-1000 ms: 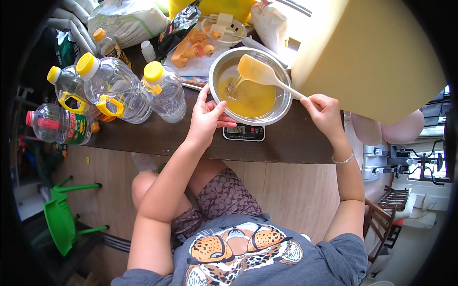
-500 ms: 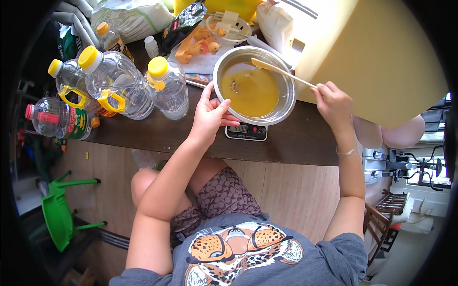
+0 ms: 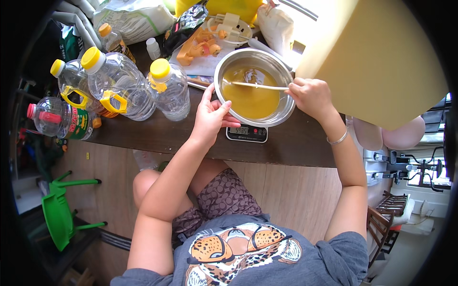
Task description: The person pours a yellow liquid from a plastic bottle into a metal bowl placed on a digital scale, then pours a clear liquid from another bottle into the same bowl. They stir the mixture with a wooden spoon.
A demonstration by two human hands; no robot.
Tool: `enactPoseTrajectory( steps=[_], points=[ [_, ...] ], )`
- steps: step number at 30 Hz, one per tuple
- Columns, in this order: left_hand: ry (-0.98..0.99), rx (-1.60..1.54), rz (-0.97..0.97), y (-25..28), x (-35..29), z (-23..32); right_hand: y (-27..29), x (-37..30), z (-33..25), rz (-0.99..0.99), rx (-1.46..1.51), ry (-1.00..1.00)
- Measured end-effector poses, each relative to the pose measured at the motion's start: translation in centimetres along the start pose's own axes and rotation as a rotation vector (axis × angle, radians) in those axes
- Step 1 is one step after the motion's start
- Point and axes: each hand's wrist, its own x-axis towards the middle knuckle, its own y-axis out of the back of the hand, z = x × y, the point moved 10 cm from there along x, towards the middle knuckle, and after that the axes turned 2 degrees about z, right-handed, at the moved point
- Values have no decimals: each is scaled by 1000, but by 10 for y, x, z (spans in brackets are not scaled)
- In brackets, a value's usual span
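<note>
A steel bowl [image 3: 287,104] holds amber-yellow liquid [image 3: 253,101] and rests on a small black kitchen scale [image 3: 247,135]. My left hand [image 3: 210,117] grips the bowl's near left side, thumb on the rim and fingers below it. In my right hand [image 3: 311,97], above the bowl's right rim, is the handle end of a pale stirring stick [image 3: 267,86]. The stick lies nearly level across the bowl, and its far end reaches into the liquid toward the left side. That end is partly lost in the liquid.
Several clear plastic bottles with yellow caps [image 3: 160,69] and one red-capped bottle [image 3: 43,117] stand at the left. Behind the bowl are an orange plastic piece [image 3: 198,49], a white power strip [image 3: 231,29] and bags. A large tan board [image 3: 377,62] rises at the right.
My right hand has moved left and slightly down, sweeping the stick from the bowl's far side into the middle of the liquid. My left hand stays on the rim.
</note>
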Motion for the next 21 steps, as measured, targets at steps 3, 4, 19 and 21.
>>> enactPoseTrajectory(
  steps=[3,4,19,21],
  points=[
    [-5,6,1,1,0,-1,11,-4,-8,-19,-12,74],
    [-6,8,1,1,0,-1,15,-6,-10,-26,-2,95],
    [-4,-20,-3,-1,0,1,51,-1,42,-50,-207,40],
    [-7,-16,-11,-1,1,1,39,7,42,-38,-243,8]
  ],
)
